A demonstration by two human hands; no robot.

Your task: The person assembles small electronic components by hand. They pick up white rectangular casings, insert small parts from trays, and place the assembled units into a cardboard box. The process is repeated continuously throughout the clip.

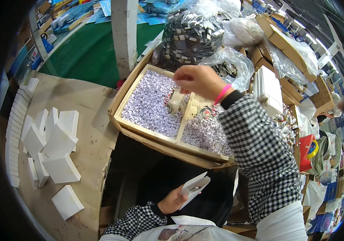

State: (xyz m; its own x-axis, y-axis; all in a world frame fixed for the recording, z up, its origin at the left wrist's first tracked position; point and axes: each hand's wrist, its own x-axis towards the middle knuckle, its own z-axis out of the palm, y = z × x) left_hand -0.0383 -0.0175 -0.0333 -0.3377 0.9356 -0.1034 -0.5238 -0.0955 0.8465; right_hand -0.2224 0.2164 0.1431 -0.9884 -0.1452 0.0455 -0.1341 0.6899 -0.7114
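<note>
My left hand [172,201] is closed around a small white carton [196,188], which is partly open and tilted low in front of me. Something small and pale lies inside it, too small to name. Above a divided wooden tray [150,127], my right hand [200,81] has its fingers pinched together; whatever they hold, if anything, is hidden. Tiny white pieces [143,96] fill the tray's left compartment, and more small whitish pieces [206,134] lie in the right one. A pale clear-looking packet [176,101] rests on the pieces by the divider.
To the left, loose white cartons [61,140] lie heaped on a cardboard-covered table [93,120], beside a long row of them [13,140]. Behind the tray stand a bag of black parts [192,36] and a post [124,36]. Flat white boxes [267,90] are stacked at right.
</note>
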